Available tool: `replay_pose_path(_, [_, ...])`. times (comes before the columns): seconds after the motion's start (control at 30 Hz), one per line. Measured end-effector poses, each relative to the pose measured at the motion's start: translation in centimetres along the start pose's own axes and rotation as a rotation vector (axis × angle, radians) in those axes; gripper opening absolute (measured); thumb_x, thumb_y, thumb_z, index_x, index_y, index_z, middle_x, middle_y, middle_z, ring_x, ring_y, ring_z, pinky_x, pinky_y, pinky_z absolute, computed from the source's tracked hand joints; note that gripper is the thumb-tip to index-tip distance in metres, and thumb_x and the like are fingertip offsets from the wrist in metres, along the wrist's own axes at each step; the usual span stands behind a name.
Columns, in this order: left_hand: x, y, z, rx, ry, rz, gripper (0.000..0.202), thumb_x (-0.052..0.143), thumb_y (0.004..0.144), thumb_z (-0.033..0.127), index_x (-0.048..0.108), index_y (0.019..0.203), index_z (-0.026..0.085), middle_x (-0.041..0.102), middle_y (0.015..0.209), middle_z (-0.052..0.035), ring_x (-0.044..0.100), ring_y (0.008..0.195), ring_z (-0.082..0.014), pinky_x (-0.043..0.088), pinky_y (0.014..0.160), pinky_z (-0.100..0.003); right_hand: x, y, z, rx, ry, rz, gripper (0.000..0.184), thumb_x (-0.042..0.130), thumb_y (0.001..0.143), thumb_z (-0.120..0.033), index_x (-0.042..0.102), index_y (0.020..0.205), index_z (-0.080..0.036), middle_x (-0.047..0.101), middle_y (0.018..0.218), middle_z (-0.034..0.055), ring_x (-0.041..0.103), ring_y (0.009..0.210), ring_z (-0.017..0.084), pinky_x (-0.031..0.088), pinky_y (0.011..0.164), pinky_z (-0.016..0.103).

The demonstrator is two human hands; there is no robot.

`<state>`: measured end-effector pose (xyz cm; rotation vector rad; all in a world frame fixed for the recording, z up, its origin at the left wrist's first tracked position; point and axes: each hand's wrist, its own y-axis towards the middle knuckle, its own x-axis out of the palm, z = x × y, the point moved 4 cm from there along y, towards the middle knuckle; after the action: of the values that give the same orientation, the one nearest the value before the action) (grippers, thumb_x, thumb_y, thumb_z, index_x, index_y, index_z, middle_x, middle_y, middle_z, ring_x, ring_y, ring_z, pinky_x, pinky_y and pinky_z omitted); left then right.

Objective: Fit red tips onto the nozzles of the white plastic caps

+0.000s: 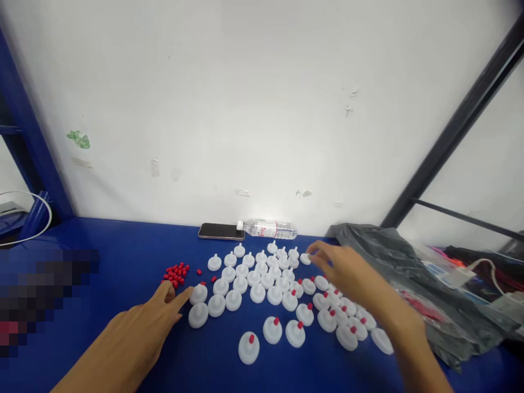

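Observation:
My left hand (159,314) is at the left end of the white round pieces, index finger stretched out and fingers apart. Its fingertip touches or nearly touches the edge of a white nozzle cap with a red tip (198,293). My right hand (333,265) reaches over the right side, its fingers bent at a white nozzle cap (305,258) and seemingly pinching its spout. Several bare white nozzle caps (257,293) stand in the middle. Others with red tips (249,347) stand at the front and right. Small red tips (177,274) lie in a pile beyond my left hand.
At the back, by the white wall, a phone (221,231) lies beside a clear plastic bottle (268,228) on its side. Dark grey plastic bags (380,267) cover the right of the blue table (123,245). A dark metal post (454,114) rises behind them.

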<state>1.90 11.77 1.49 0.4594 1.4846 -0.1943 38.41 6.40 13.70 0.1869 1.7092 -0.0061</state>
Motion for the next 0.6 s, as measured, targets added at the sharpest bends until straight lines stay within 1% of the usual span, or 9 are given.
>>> replay_pose_path(0.07, [-0.7,-0.2,0.5,-0.005,0.107,-0.076,0.058,0.027,0.100,0.013,0.066,0.139,0.032,0.068,0.109,-0.0103,0.071,0.061,-0.0214,0.051,0.054,-0.032,0.0,2.6,2.8,0.060,-0.057,-0.026,0.027,0.059,0.098,-0.028,0.074,0.117,-0.017,0.079,0.102,0.0124,0.074,0.095,0.030,0.051,0.080,0.037])
replay_pose_path(0.1, [-1.2,-0.4,0.8,-0.006,0.140,-0.114,0.058,0.027,0.101,0.013,0.064,0.141,0.034,0.068,0.115,-0.0109,0.073,0.064,-0.0234,0.053,0.055,-0.034,0.2,3.8,3.8,0.079,-0.075,-0.040,0.027,0.063,0.097,-0.029,0.074,0.117,-0.015,0.079,0.101,0.0128,0.074,0.097,0.030,0.052,0.082,0.037])
replay_pose_path(0.17, [-2.0,-0.5,1.3,-0.015,0.139,-0.181,0.056,0.030,0.102,0.013,0.062,0.142,0.036,0.067,0.125,-0.0111,0.077,0.073,-0.0268,0.056,0.059,-0.036,1.2,5.8,5.0,0.096,-0.086,-0.089,0.027,0.067,0.098,-0.033,0.072,0.117,-0.015,0.077,0.101,0.0094,0.073,0.096,0.026,0.055,0.086,0.039])
replay_pose_path(0.23, [-2.6,-0.6,1.7,-0.029,0.127,-0.227,0.053,0.035,0.102,0.014,0.061,0.143,0.036,0.067,0.130,-0.0117,0.079,0.081,-0.0289,0.058,0.065,-0.037,2.5,6.9,5.2,0.091,-0.076,-0.151,0.027,0.067,0.100,-0.038,0.069,0.116,-0.016,0.074,0.106,0.0059,0.072,0.095,0.020,0.058,0.088,0.040])
replay_pose_path(0.3, [-2.9,-0.6,1.8,-0.059,0.130,-0.244,0.052,0.035,0.103,0.014,0.059,0.145,0.034,0.066,0.132,-0.0135,0.079,0.085,-0.0298,0.059,0.067,-0.037,3.7,7.3,4.9,0.078,-0.052,-0.195,0.026,0.066,0.101,-0.040,0.069,0.112,-0.017,0.072,0.110,0.0045,0.071,0.093,0.018,0.060,0.086,0.040])
replay_pose_path(0.37, [-3.1,-0.6,1.9,-0.078,0.138,-0.249,0.054,0.032,0.103,0.012,0.058,0.146,0.033,0.065,0.134,-0.0147,0.079,0.083,-0.0293,0.059,0.066,-0.037,4.3,7.4,4.5,0.065,-0.019,-0.198,0.022,0.067,0.100,-0.037,0.070,0.105,-0.016,0.074,0.101,0.0034,0.071,0.088,0.018,0.059,0.082,0.037])
replay_pose_path(0.43, [-3.3,-0.6,2.1,-0.075,0.133,-0.260,0.053,0.032,0.103,0.012,0.060,0.143,0.032,0.065,0.133,-0.0143,0.079,0.083,-0.0295,0.058,0.067,-0.038,3.9,7.1,4.2,0.047,0.020,-0.157,0.015,0.068,0.097,-0.031,0.072,0.094,-0.017,0.076,0.089,0.0033,0.072,0.083,0.019,0.057,0.079,0.034])
replay_pose_path(0.5, [-3.6,-0.6,2.2,-0.071,0.119,-0.276,0.048,0.033,0.104,0.015,0.063,0.138,0.031,0.065,0.131,-0.0135,0.078,0.084,-0.0298,0.058,0.068,-0.038,2.7,6.5,3.9,0.028,0.061,-0.090,0.014,0.066,0.095,-0.029,0.071,0.086,-0.020,0.078,0.087,0.0059,0.074,0.084,0.022,0.054,0.077,0.032])
replay_pose_path(0.6, [-4.3,-0.7,2.4,-0.076,0.076,-0.295,0.042,0.037,0.104,0.017,0.066,0.131,0.031,0.067,0.128,-0.0112,0.078,0.087,-0.0269,0.057,0.070,-0.035,0.3,4.2,3.0,0.021,0.125,-0.005,0.022,0.056,0.099,-0.040,0.068,0.090,-0.024,0.081,0.096,0.0079,0.075,0.087,0.024,0.054,0.075,0.032])
